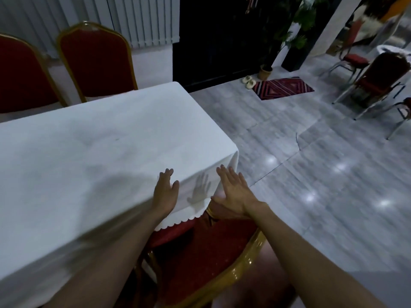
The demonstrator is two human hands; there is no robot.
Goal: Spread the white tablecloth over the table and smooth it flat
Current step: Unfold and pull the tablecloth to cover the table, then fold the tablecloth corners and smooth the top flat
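A plain white fabric tablecloth (93, 152) with a scalloped hem covers the rectangular bench (229, 150), lying flat across the top and hanging down over the near edge and the right-hand end. Both of the person's hands reach forward to the near right corner of the cloth.

The left hand (165, 190) lies at the near edge of the bench top, its fingers (166, 174) straight and held together, pointing away from the person, holding nothing; the cloth spreads out beyond and to the left of these fingers. Whether the palm actually presses on the cloth cannot be told.

The right hand (233, 192) is flat and spread, its fingers (229, 174) straight and fanned, gripping nothing. It sits just right of the hanging corner of the cloth, with the fingertips reaching up beside the draped fold. A grey shadow of a hand falls on the hanging cloth between the two hands.

Below the wrists, the scalloped hem ends above the seat of a red upholstered chair with a gold metal frame (206, 252), pushed partly under the bench. Beyond the fingers, on the far side of the bench, stand two more red and gold chairs (95, 61). Further to the right of the fingers lies a grey glossy tiled floor (311, 152) with a small red patterned mat (282, 87).
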